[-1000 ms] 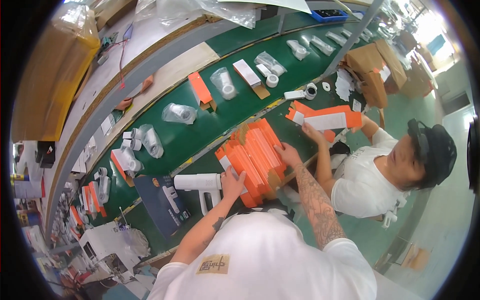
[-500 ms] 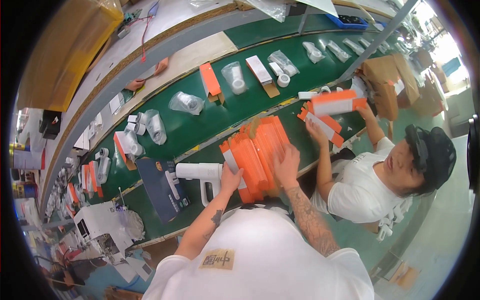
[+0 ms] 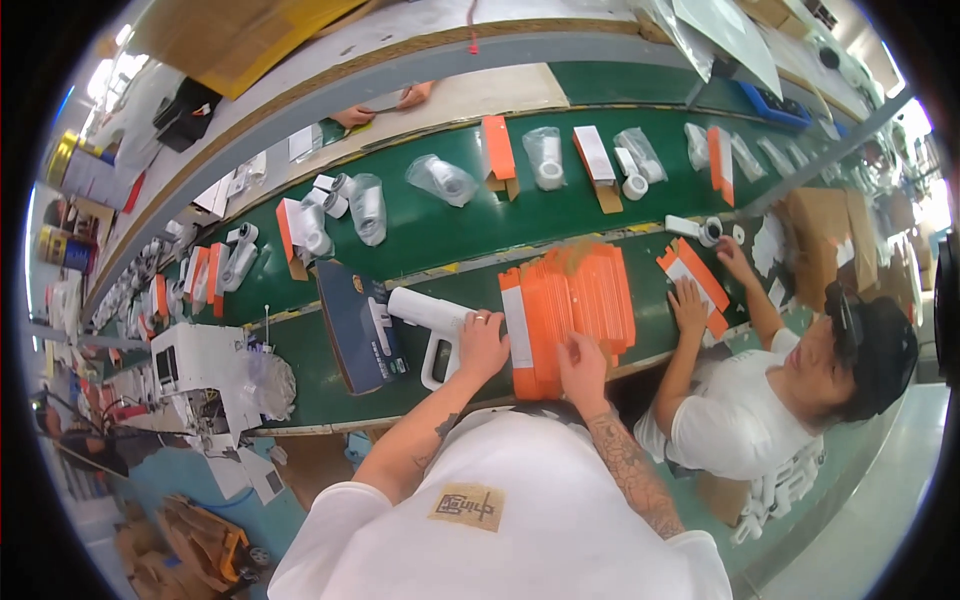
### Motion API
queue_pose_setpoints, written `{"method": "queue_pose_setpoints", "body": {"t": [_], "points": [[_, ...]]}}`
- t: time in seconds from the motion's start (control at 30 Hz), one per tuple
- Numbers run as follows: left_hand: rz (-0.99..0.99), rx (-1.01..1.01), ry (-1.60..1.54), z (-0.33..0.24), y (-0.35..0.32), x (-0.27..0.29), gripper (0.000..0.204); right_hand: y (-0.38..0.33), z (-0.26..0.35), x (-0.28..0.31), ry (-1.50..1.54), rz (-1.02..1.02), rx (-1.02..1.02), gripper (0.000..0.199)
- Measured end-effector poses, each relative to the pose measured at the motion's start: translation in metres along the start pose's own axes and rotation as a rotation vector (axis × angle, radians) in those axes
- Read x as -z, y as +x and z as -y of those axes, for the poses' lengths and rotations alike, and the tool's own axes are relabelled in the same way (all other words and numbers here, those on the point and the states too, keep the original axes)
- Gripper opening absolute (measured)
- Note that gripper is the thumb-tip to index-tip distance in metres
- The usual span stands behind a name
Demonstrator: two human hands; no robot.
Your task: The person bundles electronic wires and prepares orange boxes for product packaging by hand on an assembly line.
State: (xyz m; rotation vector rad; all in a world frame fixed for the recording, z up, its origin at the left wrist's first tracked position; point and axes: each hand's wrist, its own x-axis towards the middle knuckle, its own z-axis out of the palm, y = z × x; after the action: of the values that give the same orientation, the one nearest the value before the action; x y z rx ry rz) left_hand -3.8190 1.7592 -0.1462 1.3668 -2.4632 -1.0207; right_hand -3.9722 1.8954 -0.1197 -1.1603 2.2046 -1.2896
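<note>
A thick stack of flat orange cartons (image 3: 585,295) lies on the green bench in front of me, its left face white and orange. My right hand (image 3: 583,368) is over the stack's near side, fingers curled inward; what they pinch, if anything, is hidden. Bent fingers also show on my left hand (image 3: 482,347), between the stack's left edge and a white handheld appliance (image 3: 430,312) with a loop handle. It covers the appliance's right end, and its grip cannot be made out. Left of the appliance is a dark blue box (image 3: 355,330) with a picture.
A conveyor (image 3: 400,225) beyond the bench carries bagged white parts (image 3: 545,158) and orange cartons (image 3: 498,147). At right, a co-worker (image 3: 735,400) has one hand by loose flat cartons (image 3: 700,275), the other near a white round part (image 3: 711,232). A white machine (image 3: 205,365) stands left.
My view has turned. My right hand's spread fingers have curled, and my left hand has shifted toward the appliance. The co-worker's raised carton is out of their hand; an orange carton now stands on the conveyor nearby.
</note>
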Motion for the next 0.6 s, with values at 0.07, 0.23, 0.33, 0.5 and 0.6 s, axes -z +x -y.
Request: {"method": "queue_pose_setpoints", "body": {"t": [0.07, 0.23, 0.33, 0.5, 0.6], "points": [[-0.191, -0.1, 0.434, -0.004, -0.007, 0.013, 0.055, -0.002, -0.008, -0.005, -0.003, -0.003, 0.055, 0.023], [-0.142, -0.227, 0.708, 0.047, -0.013, 0.001, 0.045, -0.002, -0.007, -0.002, 0.012, 0.071, 0.085, 0.025], [0.035, -0.243, 0.737, 0.045, -0.024, 0.008, 0.039, 0.002, -0.012, -0.004, -0.003, 0.097, 0.049, 0.024], [0.25, -0.024, 0.66, 0.01, -0.024, 0.016, 0.037, 0.003, -0.015, 0.007, -0.002, 0.047, 0.114, 0.022], [0.216, 0.157, 0.223, 0.014, 0.013, -0.009, 0.047, 0.008, -0.012, 0.015, 0.038, 0.145, -0.017, 0.025]]}}
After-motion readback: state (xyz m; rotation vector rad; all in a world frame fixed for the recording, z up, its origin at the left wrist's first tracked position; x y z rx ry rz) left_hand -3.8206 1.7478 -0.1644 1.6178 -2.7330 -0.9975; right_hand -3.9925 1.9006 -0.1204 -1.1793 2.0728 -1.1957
